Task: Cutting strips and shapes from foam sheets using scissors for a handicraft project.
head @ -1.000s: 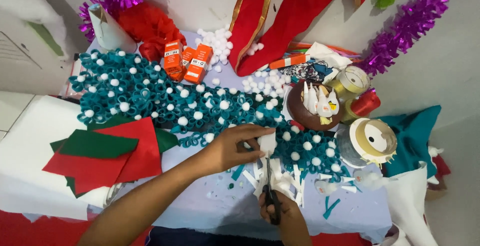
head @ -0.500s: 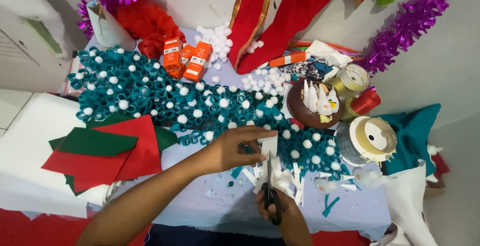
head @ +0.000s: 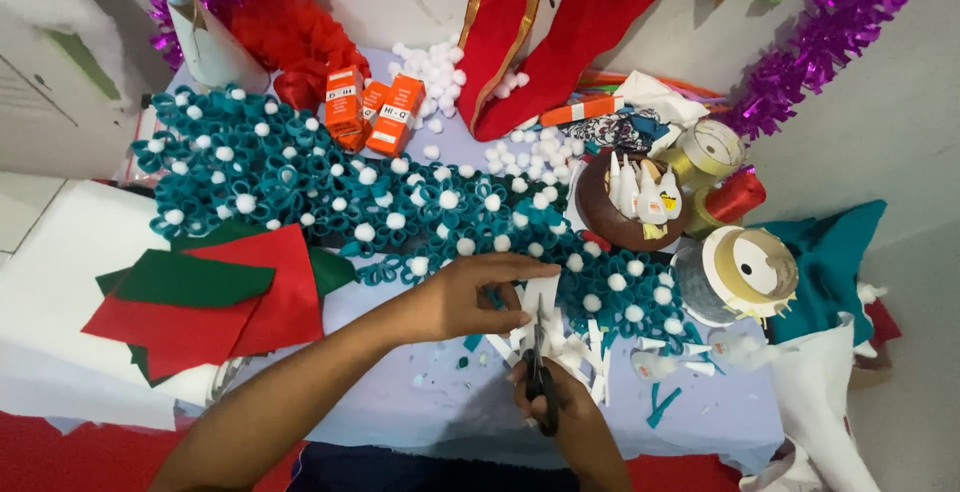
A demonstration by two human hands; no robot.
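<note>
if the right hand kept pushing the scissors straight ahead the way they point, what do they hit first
The right hand aims the scissors up the frame, so they would first meet the white strip held by the left hand, probably then the teal flowers beyond it.

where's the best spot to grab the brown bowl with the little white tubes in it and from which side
Grip the brown bowl by its bare near-left rim, coming from above on the side facing the person. The small white tubes lean toward the far right half, and the gold tape roll and red ribbon spool crowd that side, so the left rim looks most open.
</note>
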